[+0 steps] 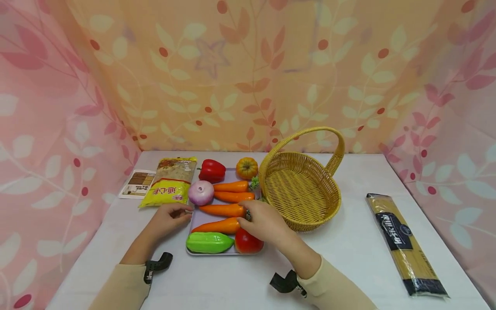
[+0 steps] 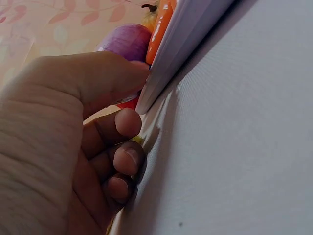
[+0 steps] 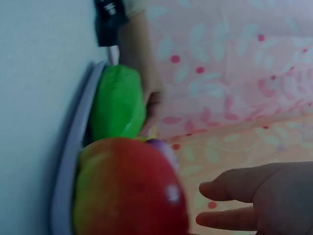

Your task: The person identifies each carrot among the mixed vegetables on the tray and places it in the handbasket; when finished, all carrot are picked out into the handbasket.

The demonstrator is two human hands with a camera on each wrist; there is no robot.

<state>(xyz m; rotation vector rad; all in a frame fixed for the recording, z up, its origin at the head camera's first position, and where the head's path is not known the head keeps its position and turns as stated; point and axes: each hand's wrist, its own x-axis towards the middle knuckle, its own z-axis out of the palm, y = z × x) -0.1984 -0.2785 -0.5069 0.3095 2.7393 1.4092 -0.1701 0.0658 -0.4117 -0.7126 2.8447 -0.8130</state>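
Left hand (image 1: 168,220) was by the left edge of the lavender tray (image 1: 231,175), mid-frame in the head view. Thumb and fingers apart, loosely bent; smooth thin rim right at the thumb in the left wrist view, couldn't tell if they touched. Right hand (image 1: 267,219) was over the tray's right side, thumb and fingers apart, nothing visible between them in the right wrist view. In the head view its fingertips overlapped the right ends of the lower carrots (image 1: 221,210); contact couldn't be told.

Tray load: four smooth, tapered orange carrots in rows across the middle, frilly green leaves showing on the topmost. Glossy ridged green vegetable (image 1: 209,242) lay along the bottom left. Rounded red fruit (image 1: 248,242) sat bottom right, partly covered by the right hand; shiny skin, fading to yellow-green in the right wrist view. Round purple onion (image 1: 201,192) at the left edge, lobed red pepper (image 1: 212,171) top left, squat ribbed pumpkin (image 1: 247,168) top right.

Round woven basket (image 1: 298,191), tan, arched handle, stood just right of the tray. Crinkly plastic bag (image 1: 170,181) lay left of centre beside a flat printed card (image 1: 136,184). Long film-wrapped pack (image 1: 407,245) lay slanted far right on white cloth (image 1: 364,267).
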